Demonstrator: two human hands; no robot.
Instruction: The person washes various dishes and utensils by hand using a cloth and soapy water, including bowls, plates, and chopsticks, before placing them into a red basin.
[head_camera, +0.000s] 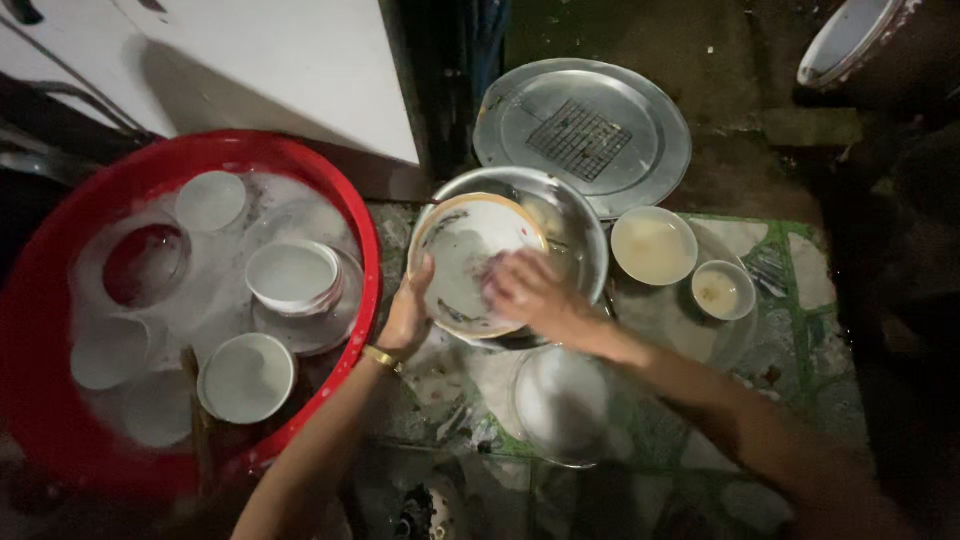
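Observation:
My left hand (408, 312) grips the lower left rim of a round plate (462, 250) with an orange-brown edge, tilted over a steel basin (582, 232). A gold bracelet (380, 357) sits on that wrist. My right hand (528, 290) presses on the plate's face with something dark under the fingers; I cannot tell what it is.
A red tub (40, 330) at left holds soapy water with several white bowls and plates. A large steel tray (640, 110) with a wire grid lies behind the basin. Two small bowls (653, 245) (722, 290) and a glass lid (560, 405) sit on the wet floor at right.

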